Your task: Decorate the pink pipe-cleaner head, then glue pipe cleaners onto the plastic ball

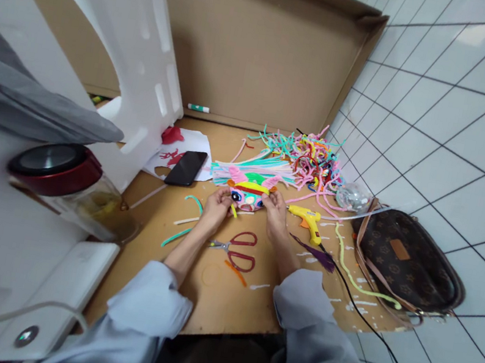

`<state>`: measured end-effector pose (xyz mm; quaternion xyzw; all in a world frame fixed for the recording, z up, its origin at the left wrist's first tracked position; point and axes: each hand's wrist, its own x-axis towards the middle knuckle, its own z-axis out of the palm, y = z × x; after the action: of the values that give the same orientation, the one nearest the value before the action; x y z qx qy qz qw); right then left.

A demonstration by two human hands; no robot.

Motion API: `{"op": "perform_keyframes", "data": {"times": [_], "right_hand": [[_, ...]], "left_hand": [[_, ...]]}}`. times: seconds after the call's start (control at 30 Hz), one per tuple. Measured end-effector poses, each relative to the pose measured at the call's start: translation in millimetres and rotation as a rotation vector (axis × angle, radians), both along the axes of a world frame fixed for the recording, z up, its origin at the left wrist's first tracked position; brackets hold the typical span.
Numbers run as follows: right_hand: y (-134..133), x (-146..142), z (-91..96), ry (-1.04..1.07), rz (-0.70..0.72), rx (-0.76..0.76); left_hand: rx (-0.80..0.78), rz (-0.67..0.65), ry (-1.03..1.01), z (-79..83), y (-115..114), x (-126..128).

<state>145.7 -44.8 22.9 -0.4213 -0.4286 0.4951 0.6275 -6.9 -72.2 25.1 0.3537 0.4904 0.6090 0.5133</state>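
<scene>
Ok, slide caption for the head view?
Left hand and right hand hold a colorful face near scissors and glue gun.

Both forearms (184, 252) forward, left hand (217, 203) and right hand (275, 212) near each other, fingers (226, 193) bent

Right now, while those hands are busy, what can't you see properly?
All in the head view:
Parts of the colourful craft face's sides: covered by the left hand and right hand.
Where the yellow glue gun's black cord ends: cut off by the picture's bottom edge.
Inside the patterned bag: hidden by its sides.
Any writing on the marker: too small.
</scene>
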Motion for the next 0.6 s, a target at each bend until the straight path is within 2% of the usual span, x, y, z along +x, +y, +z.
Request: {"op": "perform_keyframes", "data": {"times": [0.3,0.47,0.6], "right_hand": [[13.1,-6.0,5.0,0.074,-0.018,-0.057],[33.5,-12.2,9.8,0.042,-0.028,-0.085],[43.5,-14.2,4.3,0.039,-0.069,-0.113]], "left_hand": [[-0.039,-0.021,-0.033,6.1,6.0,-0.1],[-0.028,-0.036,-0.054,4.1,18.4,-3.0],[-0.022,-0.041,-0.076,-0.9,24.2,-4.1]]}}
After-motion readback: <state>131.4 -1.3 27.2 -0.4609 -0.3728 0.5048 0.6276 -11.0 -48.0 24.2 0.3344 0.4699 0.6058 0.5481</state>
